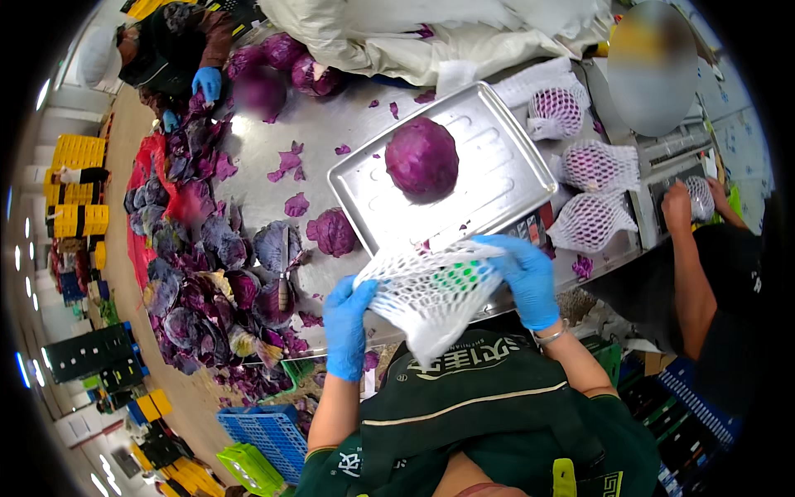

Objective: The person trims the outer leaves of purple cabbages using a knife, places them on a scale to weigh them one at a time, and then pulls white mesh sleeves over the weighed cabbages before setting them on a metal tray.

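Observation:
Both my hands wear blue gloves and stretch a white foam net sleeve [431, 290] between them, in front of the tray. My left hand [346, 323] pinches its left edge, and my right hand [527, 277] grips its right edge. The net looks empty, and green shows through its mesh. Just beyond it, a round red cabbage [421, 157] sits bare on a metal scale tray [515, 149]. A smaller red cabbage [332, 232] lies against the tray's left side. To the right, several cabbages in nets [592, 222] stand on the table.
Trimmed purple leaves [186, 319] heap along the table's left edge. A knife [283, 286] lies on them. More cabbages [281, 51] sit at the far left, near a co-worker's gloved hand [207, 83]. At right, another person's bare hands [679, 207] handle a netted item. A blue crate [263, 437] stands below.

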A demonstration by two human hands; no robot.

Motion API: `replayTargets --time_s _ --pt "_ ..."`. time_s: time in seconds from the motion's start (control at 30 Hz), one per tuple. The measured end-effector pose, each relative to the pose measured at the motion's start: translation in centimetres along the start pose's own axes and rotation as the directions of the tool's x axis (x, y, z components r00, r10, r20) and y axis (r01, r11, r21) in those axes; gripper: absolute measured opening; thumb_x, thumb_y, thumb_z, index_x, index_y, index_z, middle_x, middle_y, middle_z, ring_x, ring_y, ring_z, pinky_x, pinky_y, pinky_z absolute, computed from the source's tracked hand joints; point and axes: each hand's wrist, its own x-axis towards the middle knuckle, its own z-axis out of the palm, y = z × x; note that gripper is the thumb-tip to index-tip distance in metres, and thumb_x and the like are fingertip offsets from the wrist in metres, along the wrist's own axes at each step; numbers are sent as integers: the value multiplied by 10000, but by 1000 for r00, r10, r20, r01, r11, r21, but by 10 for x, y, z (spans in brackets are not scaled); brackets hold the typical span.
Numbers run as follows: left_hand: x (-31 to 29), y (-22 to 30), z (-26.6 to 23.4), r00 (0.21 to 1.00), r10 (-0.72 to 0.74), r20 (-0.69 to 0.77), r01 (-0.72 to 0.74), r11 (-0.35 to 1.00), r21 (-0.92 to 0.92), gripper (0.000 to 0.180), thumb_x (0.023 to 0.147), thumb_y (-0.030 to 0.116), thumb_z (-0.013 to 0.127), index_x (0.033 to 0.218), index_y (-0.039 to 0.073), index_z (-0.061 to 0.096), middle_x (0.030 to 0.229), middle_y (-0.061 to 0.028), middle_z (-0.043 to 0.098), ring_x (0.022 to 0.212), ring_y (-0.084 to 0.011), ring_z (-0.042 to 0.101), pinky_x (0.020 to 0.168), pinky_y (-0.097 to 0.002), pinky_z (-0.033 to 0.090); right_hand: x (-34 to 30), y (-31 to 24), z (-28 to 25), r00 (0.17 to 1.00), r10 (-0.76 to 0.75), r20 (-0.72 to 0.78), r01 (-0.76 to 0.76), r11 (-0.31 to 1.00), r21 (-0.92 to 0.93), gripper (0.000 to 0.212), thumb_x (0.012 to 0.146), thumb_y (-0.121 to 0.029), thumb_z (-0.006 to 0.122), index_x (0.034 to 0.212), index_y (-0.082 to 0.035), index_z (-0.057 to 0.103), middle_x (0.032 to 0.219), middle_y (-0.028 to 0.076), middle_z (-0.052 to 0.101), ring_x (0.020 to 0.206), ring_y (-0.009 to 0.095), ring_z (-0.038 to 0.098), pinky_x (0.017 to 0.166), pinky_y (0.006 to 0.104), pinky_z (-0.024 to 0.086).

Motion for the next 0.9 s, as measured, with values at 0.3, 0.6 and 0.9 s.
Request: replayTargets --time_s 0.3,0.6,0.9 --pt "-2 24 5 768 555 320 -635 725 265 220 775 34 753 994 42 736 809 -43 597 803 -196 569 760 -346 480 -45 18 49 862 -20 507 -110 968 226 276 952 -82 645 1220 -18 670 1008 83 686 922 150 639 789 271 537" --pt "14 -19 27 950 -123 286 -23 888 459 365 965 132 564 1294 -22 528 1282 -174 575 1145 -263 558 986 -381 453 -23 63 76 920 -270 285 329 926 -186 275 940 -115 613 1178 21 622 1179 166 651 1105 301 615 988 374 475" --pt "-22 -33 33 749 -293 594 86 932 351 411 914 135 703 1285 -17 612 1270 -78 642 1120 -167 609 1026 -299 444 -2 40 -49 792 266 550 -401 905 139 455 883 -225 744 1256 17 645 1221 104 681 1106 174 623 1026 346 467"
